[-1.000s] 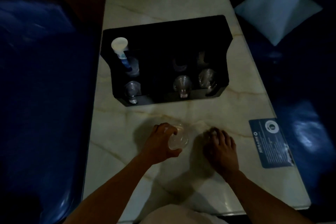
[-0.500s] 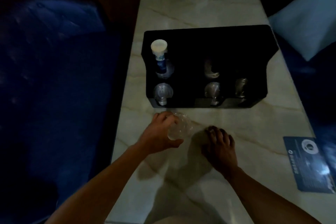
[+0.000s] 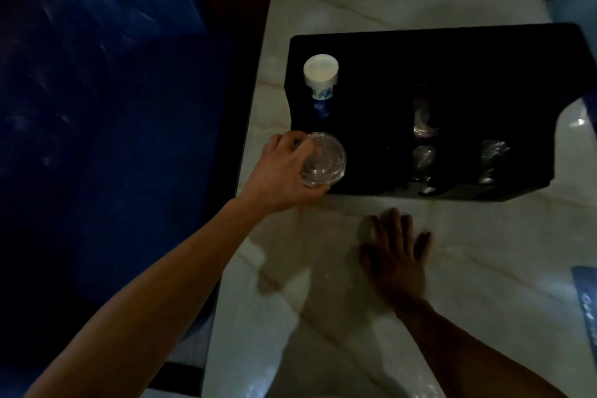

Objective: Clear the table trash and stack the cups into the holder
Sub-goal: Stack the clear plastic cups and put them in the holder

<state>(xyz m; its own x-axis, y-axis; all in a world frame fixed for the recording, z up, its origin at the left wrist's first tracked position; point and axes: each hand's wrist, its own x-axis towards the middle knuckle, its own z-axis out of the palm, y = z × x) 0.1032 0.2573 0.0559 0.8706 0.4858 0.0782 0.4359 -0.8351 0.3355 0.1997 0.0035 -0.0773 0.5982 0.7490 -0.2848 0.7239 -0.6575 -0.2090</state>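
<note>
My left hand [image 3: 281, 171] grips a clear plastic cup [image 3: 324, 158] and holds it over the front-left slot of the black cup holder [image 3: 452, 48]. A stack of white paper cups with blue print [image 3: 320, 74] rises from the back-left slot. Clear cups sit in the middle slot [image 3: 424, 161], the right slot [image 3: 492, 155] and a back slot [image 3: 424, 121]. My right hand [image 3: 397, 252] lies flat on the marble table [image 3: 468, 252] in front of the holder, fingers spread, holding nothing.
A blue card [image 3: 588, 307] lies at the table's right edge. A dark blue seat [image 3: 106, 107] runs along the left of the table. The scene is dim.
My left hand has lifted the clear cup off the table and carried it forward to the holder's front-left slot. The right hand has stayed flat on the table.
</note>
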